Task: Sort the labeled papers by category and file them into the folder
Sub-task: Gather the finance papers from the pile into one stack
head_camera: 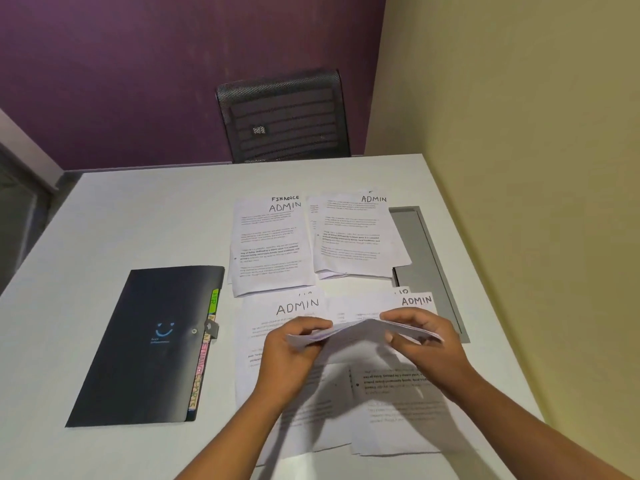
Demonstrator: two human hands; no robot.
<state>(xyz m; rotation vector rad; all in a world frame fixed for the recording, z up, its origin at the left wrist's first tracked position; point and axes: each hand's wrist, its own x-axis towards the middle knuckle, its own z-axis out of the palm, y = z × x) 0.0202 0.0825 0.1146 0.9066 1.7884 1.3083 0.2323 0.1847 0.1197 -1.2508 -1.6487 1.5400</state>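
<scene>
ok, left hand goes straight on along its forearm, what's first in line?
Past the stack it grips, the left hand points forward-right at the far right ADMIN pile. It is held above the table, so it might pass over; depth is unclear.

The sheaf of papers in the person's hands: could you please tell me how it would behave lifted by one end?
Probably floppy: the sheaf bows between the left hand and right hand. Likely light: a pinch at each end holds it. No clip shows, so sheets might slide apart.

Black folder with blue smiley, white table, purple wall.
</scene>
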